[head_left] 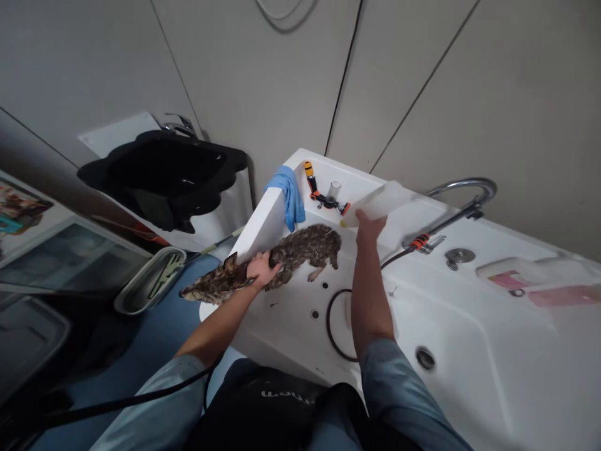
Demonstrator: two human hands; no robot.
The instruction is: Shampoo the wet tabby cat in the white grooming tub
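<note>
Left hand (263,269) clamped on the neck of a wet small dog (291,257) standing at the left end of the white tub (469,351), head over the rim. Right hand (369,225) closed around a translucent bottle (380,202), tipped above the dog's back. Risk: wet fur may slip the grip; the dog could jump over the rim.

A blue cloth (290,195) hangs over the tub's far end wall at upper middle, with an orange-and-black hose nozzle (312,181) and a small clear cup (334,191) just right of it. A black wash basin (164,175) fills the upper left, a grey tray (149,279) below it, and a chrome faucet (464,186) arcs at upper right.
</note>
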